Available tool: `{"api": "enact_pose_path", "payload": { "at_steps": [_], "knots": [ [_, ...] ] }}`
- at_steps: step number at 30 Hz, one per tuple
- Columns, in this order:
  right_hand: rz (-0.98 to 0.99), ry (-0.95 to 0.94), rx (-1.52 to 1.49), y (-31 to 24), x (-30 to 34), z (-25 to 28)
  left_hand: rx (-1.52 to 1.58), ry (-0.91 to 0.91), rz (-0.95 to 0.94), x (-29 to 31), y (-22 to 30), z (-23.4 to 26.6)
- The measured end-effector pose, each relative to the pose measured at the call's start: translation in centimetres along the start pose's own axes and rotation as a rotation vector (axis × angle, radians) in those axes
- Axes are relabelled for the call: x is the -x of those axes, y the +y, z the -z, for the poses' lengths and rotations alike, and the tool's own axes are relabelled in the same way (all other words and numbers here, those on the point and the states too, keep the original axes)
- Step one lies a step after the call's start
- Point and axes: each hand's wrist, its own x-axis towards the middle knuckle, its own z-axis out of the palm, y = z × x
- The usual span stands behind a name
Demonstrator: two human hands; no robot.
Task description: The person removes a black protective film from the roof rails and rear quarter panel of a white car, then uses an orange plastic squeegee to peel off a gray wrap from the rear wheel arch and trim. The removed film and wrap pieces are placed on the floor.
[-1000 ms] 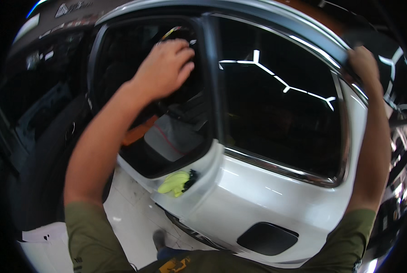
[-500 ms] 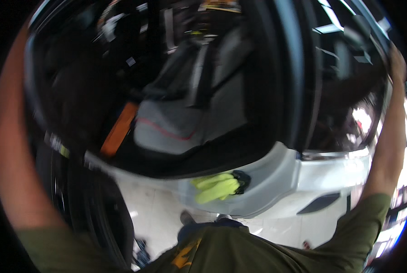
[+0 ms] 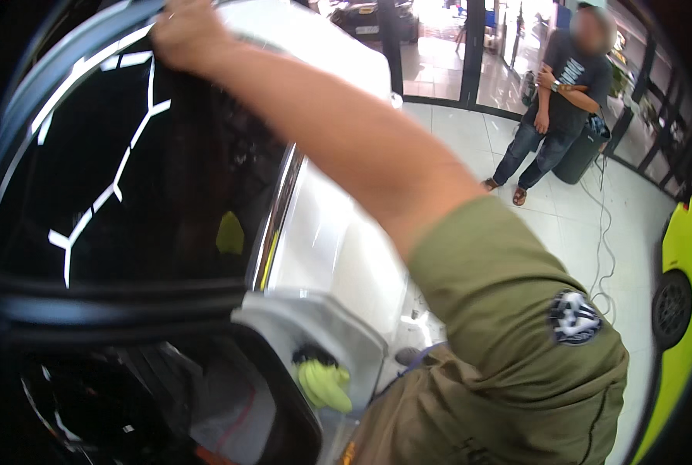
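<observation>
My right hand [image 3: 187, 35] is raised at the upper edge of a car's dark side window [image 3: 113, 194], by the roof frame. Its fingers are curled and slightly blurred, so what they hold, if anything, stays hidden. The bare right forearm crosses over the white car body [image 3: 330, 232]. Lower down, a bright yellow-green cloth [image 3: 325, 385] lies bunched beside something black on the car's light grey lower panel [image 3: 284, 314]. Below the window is the dark-trimmed door opening, with a grey seat [image 3: 233, 403] inside. My left hand is out of view.
A person [image 3: 566, 101] in a dark shirt and jeans stands beyond the car, beside a dark bin-like container [image 3: 582, 155]. A cable [image 3: 605, 240] trails over the tiled floor. A yellow-green car [image 3: 675, 310] stands at the right edge. Glass doors [image 3: 439, 54] are behind.
The view has swung to the right. My left arm has left the picture, and my right arm now crosses its middle. The standing person and the yellow-green car have come into view.
</observation>
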Motion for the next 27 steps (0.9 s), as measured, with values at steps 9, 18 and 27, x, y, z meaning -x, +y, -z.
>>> {"api": "enact_pose_path", "payload": {
  "at_steps": [9,18,27],
  "knots": [
    [-0.567,-0.208,-0.442,-1.6,33.7,9.4,0.441,-0.33,0.078,24.3,6.4,-7.8],
    [-0.795,-0.401,-0.403,-13.8,54.6,19.7,0.647,-0.705,0.268,43.1,10.0,-11.2],
    [-0.583,-0.378,-0.473,-19.4,46.6,25.1,0.757,-0.988,0.47,52.8,10.1,-11.6]
  ]
}}
